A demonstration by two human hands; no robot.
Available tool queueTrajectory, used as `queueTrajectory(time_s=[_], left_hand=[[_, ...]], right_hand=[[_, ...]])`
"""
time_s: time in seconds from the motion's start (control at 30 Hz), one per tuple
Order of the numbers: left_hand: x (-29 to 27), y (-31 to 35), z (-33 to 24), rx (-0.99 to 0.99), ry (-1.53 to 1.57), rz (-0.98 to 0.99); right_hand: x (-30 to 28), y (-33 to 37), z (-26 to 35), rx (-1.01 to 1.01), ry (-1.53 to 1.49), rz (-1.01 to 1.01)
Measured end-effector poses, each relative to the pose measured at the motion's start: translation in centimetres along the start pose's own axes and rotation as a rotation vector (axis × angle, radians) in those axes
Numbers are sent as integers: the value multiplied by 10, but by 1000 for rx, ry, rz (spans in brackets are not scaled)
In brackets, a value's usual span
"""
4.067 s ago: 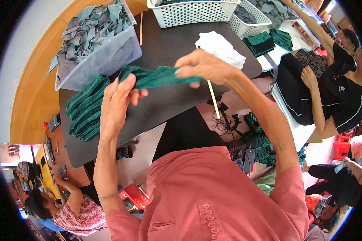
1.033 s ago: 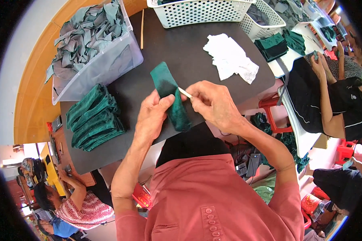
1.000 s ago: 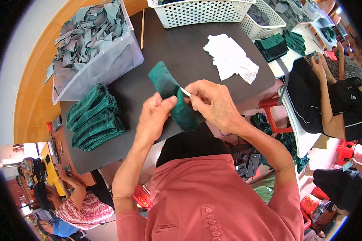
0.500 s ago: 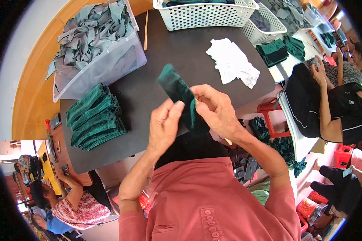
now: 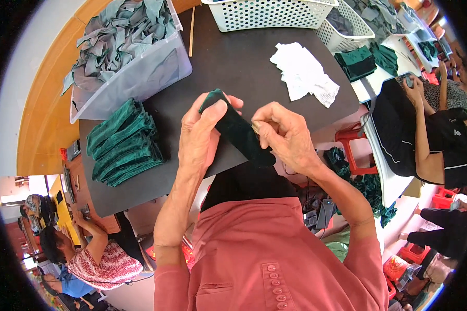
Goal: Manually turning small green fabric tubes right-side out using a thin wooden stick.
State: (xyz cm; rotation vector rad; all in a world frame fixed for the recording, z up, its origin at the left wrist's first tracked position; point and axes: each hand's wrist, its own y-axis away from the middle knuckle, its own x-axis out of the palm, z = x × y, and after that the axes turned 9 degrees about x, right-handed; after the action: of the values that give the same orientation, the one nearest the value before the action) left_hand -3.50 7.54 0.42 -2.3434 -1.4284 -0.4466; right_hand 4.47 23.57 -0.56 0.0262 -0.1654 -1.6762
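Observation:
A narrow dark green velvet piece [image 5: 237, 132] slants over the table's front edge, its lower right end hanging toward my lap. My left hand [image 5: 198, 124] is closed round its upper end, thumb pressed on top and fingers behind. Beside the strip's right edge, my right hand [image 5: 283, 132] is closed in a pinch. Something small and yellowish shows at its fingertips, too small to name. Left of my hands lies a stack of folded green velvet pieces [image 5: 124, 145]. A crumpled white cloth [image 5: 302, 72] rests on the dark table [image 5: 228, 57] at the right.
A clear plastic bin [image 5: 140, 78] heaped with grey-green cloth stands back left, near a thin wooden stick [image 5: 192, 31]. White perforated baskets [image 5: 270, 16] line the back. A red stool [image 5: 355, 150] stands at the right. Other people sit working on both sides.
My left hand has moved up to the strip's upper end, its thumb now over it. My right hand has shifted slightly right, its fingertips drawn a little off the strip's edge.

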Motion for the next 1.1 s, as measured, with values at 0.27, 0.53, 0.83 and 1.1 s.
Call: queueTrajectory(time_s=[0.27, 0.53, 0.83, 1.1], left_hand=[[18, 1, 18, -45, 107, -20], [24, 0, 20, 2, 74, -92], [34, 7, 17, 90, -132, -101], [9, 20, 6, 159, -736, 2]], right_hand=[[9, 0, -4, -103, 51, -58], [-1, 4, -1, 7, 244, -63], [10, 4, -7, -118, 24, -86], [1, 7, -5, -115, 130, -136]])
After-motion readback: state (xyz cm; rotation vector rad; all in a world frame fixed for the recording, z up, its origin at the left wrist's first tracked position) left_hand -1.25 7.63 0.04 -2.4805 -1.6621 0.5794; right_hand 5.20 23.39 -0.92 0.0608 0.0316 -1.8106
